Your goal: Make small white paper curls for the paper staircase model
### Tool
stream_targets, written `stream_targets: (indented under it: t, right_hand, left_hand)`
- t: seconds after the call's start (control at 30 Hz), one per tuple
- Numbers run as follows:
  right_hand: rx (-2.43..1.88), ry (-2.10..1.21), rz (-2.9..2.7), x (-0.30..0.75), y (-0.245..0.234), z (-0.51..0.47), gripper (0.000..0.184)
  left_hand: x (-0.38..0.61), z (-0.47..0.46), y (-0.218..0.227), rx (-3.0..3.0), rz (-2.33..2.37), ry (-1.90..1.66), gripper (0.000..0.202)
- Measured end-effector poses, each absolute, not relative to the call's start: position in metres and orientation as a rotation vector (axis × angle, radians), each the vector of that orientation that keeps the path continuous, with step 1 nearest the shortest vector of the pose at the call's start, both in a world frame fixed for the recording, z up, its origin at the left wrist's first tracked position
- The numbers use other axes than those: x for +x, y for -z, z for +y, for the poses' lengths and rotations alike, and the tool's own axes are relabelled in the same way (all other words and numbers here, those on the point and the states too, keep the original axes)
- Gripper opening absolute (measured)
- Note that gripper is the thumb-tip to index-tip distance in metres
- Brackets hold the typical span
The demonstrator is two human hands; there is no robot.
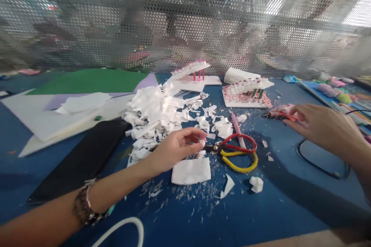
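My left hand (184, 146) pinches a small white paper piece (202, 142) between thumb and fingers, just left of the scissors (239, 152). The scissors lie with one red and one yellow handle. A folded white paper rectangle (191, 171) lies under my left hand. At the right, my right hand (319, 123) closes on what looks like a glue gun (279, 112), with a dark nozzle pointing left and a pinkish body. My palm hides its back part. A pink stick-like pen (236, 123) lies partly beneath the scissors' handles.
A heap of torn white paper (156, 108) fills the middle. Behind stand two small slanted models (189, 70), (246, 92) on pillars. A black case (81, 158) and green sheet (92, 81) lie left. A black cable (315, 168) loops right, before a perforated metal screen (185, 19).
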State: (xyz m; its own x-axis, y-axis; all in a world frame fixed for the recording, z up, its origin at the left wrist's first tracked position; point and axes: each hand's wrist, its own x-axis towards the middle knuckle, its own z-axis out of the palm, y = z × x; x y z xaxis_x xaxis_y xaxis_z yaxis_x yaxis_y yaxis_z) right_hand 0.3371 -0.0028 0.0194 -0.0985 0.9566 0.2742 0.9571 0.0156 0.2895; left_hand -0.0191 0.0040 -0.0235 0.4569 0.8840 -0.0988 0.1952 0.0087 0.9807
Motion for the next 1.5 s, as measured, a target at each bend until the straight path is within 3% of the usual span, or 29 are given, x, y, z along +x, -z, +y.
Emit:
stream_targets:
  t: [0.1,0.27,0.33,0.53,0.7,0.97,1.13,1.5]
  right_hand:
    - [-2.187,0.699,-2.199,0.38,0.004,0.014,0.054]
    - [-2.266,0.674,-2.137,0.402,0.034,0.034,0.043]
    - [-2.327,0.698,-2.084,0.404,0.038,0.037,0.046]
    - [-2.453,0.302,-2.069,0.417,0.046,0.038,0.047]
    - [-2.406,0.457,-1.863,0.398,0.035,0.032,0.045]
    - [-2.045,0.505,-2.029,0.323,-0.013,-0.006,0.037]
    - [-1.505,0.55,-2.248,0.268,0.0,-0.031,0.051]
    - [-1.567,0.43,-2.271,0.253,0.006,-0.034,0.045]
  left_hand:
    - [-0.018,0.003,0.025,1.358,0.99,-0.729,0.025]
    - [-0.016,0.004,0.027,1.107,0.881,-0.754,0.021]
    - [-0.017,0.005,0.028,1.051,0.832,-0.762,0.019]
    - [-0.019,0.007,0.033,0.956,0.742,-0.747,0.024]
    - [-0.016,0.005,0.033,0.906,0.743,-0.716,0.02]
    - [-0.015,0.003,0.034,0.874,0.718,-0.732,0.024]
    - [-0.013,0.003,0.034,0.84,0.756,-0.739,0.019]
    - [-0.013,0.003,0.034,0.817,0.738,-0.752,0.023]
